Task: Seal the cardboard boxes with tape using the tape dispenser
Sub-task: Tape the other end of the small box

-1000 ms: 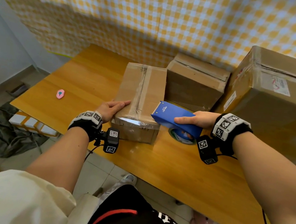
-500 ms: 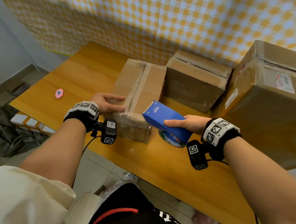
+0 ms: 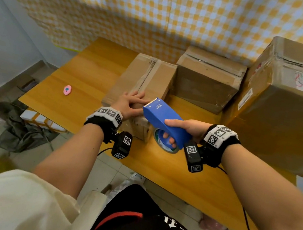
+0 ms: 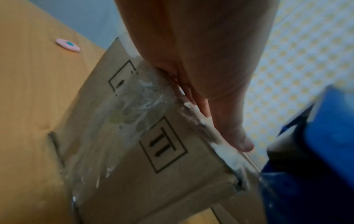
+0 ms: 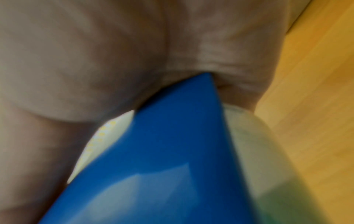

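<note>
Both hands were busy at the small cardboard box [image 3: 141,82]. From the head view, the left hand [image 3: 130,104] lay flat on the near end of the box's top, fingers straight and spread over the taped seam. The right hand [image 3: 187,129] grasped the blue tape dispenser [image 3: 165,122], fingers curled through its handle, with the serrated edge raised just beside the left hand's fingers and above the box's near right corner. That box stood on the wooden worktop [image 3: 92,86]; a medium box [image 3: 207,79] sat just to its right and behind, and a large box [image 3: 289,108] stood further right. A pink oval item [image 3: 67,89] lay well to the left of the small box.

From the left wrist view, the left hand [image 4: 201,60] pressed straight fingers along the box's [image 4: 153,136] upper edge, where clear tape [image 4: 134,106] ran wrinkled down the side over printed arrow marks. The dispenser [image 4: 329,136] showed blurred at the right.

From the right wrist view, the right hand [image 5: 95,60] wrapped the dispenser [image 5: 162,151], its tape roll [image 5: 258,151] beside the blue body, above the worktop [image 5: 316,91].
</note>
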